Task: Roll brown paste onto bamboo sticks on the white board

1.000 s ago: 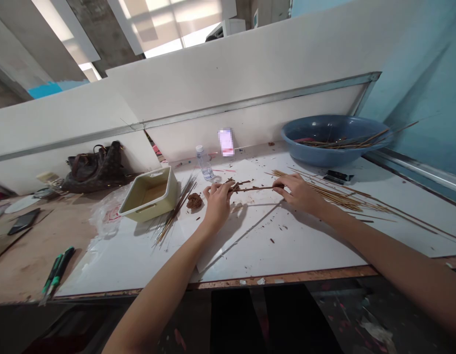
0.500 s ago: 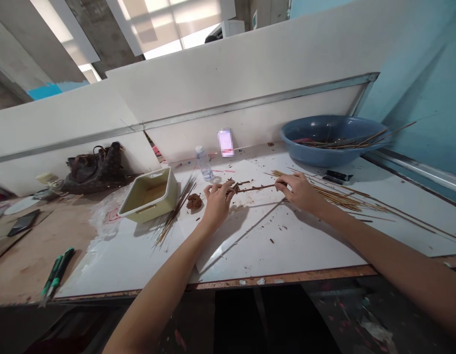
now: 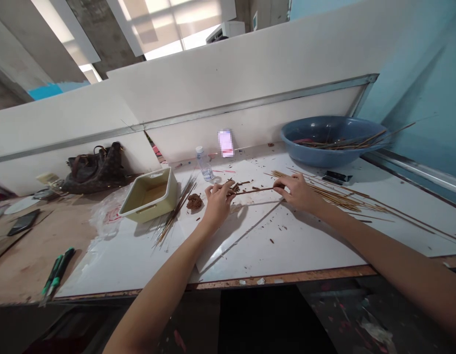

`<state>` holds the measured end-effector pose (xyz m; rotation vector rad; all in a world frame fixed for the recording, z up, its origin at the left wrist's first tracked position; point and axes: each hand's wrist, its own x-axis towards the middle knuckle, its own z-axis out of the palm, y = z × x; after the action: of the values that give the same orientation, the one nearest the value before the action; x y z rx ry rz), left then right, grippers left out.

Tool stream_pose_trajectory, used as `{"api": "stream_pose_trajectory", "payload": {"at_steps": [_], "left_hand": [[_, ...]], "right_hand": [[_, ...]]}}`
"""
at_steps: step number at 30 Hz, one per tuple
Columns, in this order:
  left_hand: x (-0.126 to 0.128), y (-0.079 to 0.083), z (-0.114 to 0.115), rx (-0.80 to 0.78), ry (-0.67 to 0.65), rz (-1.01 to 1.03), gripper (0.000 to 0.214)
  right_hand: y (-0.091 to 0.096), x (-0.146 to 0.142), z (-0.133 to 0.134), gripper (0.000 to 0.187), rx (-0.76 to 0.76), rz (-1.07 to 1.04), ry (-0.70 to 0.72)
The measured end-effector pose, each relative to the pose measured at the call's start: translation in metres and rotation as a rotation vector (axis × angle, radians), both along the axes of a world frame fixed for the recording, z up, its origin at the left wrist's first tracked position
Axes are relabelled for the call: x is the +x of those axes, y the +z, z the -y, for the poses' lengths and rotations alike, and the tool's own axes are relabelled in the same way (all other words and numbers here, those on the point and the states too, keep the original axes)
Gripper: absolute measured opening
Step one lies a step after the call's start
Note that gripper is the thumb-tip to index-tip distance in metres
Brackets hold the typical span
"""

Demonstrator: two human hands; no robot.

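Observation:
A thin brown stick (image 3: 254, 190) runs almost level between my two hands, low over the white board. My left hand (image 3: 218, 200) pinches its left end, and my right hand (image 3: 292, 191) grips the right end between thumb and fingers. Dark brown crumbs (image 3: 244, 183) lie just behind the stick. Left of my left hand sits a lump of brown clay-like material (image 3: 194, 201). A bundle of tan sticks (image 3: 334, 197) spreads out behind and right of my right hand.
A blue basin (image 3: 324, 155) holding long sticks stands at the back right. Further left are a water bottle (image 3: 204, 164), wire-like sticks (image 3: 174, 211), a pale green tub (image 3: 149, 214) and a handbag (image 3: 91, 172). Green-handled tools (image 3: 58, 273) lie near the front edge.
The stick looks smoother and thinner between my hands, with fewer brown bits along it. Both hands stay in nearly the same place, the right one a touch further left.

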<state>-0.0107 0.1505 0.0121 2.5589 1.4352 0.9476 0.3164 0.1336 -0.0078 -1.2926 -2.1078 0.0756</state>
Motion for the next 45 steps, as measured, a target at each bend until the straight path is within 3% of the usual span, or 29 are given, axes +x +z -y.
{"api": "stream_pose_trajectory", "payload": {"at_steps": [7, 15, 21, 24, 29, 36, 42, 45], "left_hand": [[0.001, -0.008, 0.001, -0.072, -0.047, -0.126, 0.04], [0.028, -0.016, 0.015, 0.028, -0.022, -0.318, 0.042], [0.059, -0.017, 0.031, -0.263, -0.004, -0.465, 0.07], [0.061, -0.027, 0.053, -0.302, 0.03, -0.471, 0.072], [0.054, -0.035, 0.084, -0.272, 0.042, -0.462, 0.072], [0.065, -0.007, 0.055, -0.37, 0.163, -0.484, 0.069], [0.05, -0.025, 0.082, -0.279, 0.133, -0.484, 0.073], [0.049, -0.019, 0.074, -0.311, 0.147, -0.479, 0.072]], "right_hand": [[-0.005, -0.002, 0.002, 0.025, 0.029, 0.129, -0.002], [-0.011, -0.049, 0.027, 0.06, -0.031, 0.212, 0.118], [-0.019, -0.084, 0.019, 0.085, -0.205, 0.323, 0.117], [-0.025, -0.088, 0.031, 0.093, -0.257, 0.352, 0.089], [-0.033, -0.082, 0.059, 0.09, -0.255, 0.398, 0.113], [-0.006, -0.093, 0.025, 0.084, -0.325, 0.521, 0.015], [-0.029, -0.082, 0.045, 0.088, -0.243, 0.539, 0.082], [-0.022, -0.087, 0.036, 0.089, -0.291, 0.535, 0.051]]}}
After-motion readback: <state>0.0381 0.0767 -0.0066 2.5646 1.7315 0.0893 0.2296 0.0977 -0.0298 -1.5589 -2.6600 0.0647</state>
